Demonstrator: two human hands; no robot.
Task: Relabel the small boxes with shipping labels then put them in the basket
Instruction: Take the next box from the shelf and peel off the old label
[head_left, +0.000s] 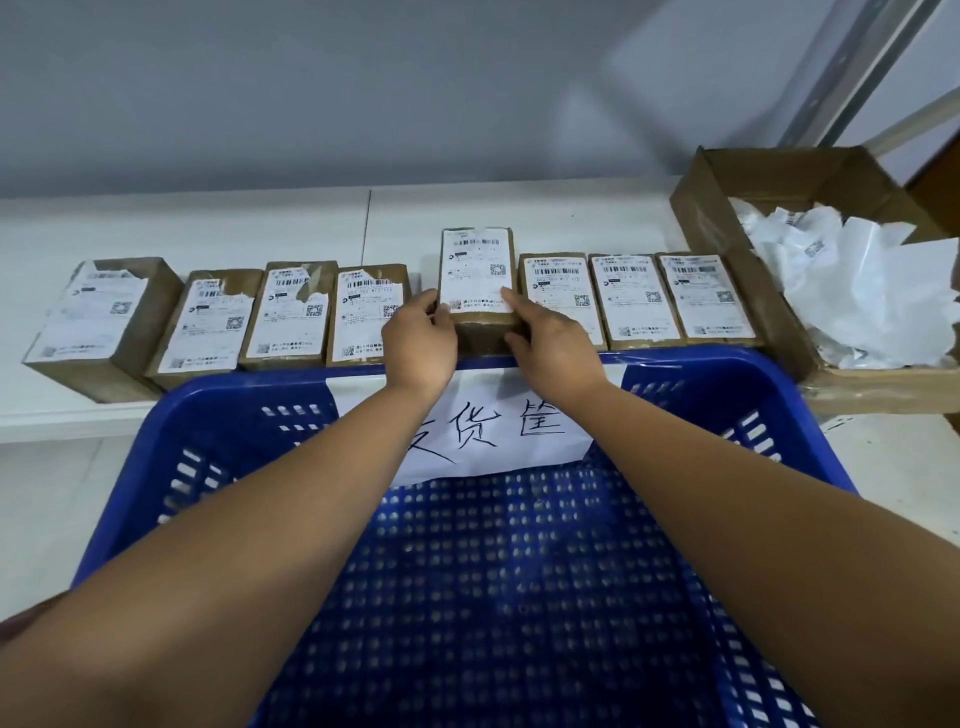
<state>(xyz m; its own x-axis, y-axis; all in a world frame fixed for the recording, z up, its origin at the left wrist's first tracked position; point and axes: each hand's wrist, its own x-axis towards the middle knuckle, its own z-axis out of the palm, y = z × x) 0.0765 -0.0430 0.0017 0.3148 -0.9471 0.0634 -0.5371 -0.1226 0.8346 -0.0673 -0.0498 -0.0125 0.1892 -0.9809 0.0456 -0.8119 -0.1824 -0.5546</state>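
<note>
Both left hand (420, 338) and right hand (550, 343) grip the middle box (478, 270).

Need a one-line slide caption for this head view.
Left hand and right hand grip a small brown cardboard box bearing a white shipping label, beyond the blue plastic basket.

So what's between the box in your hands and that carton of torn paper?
Between the held box and the carton stand three small labelled boxes, side by side, seen in the head view.
</note>
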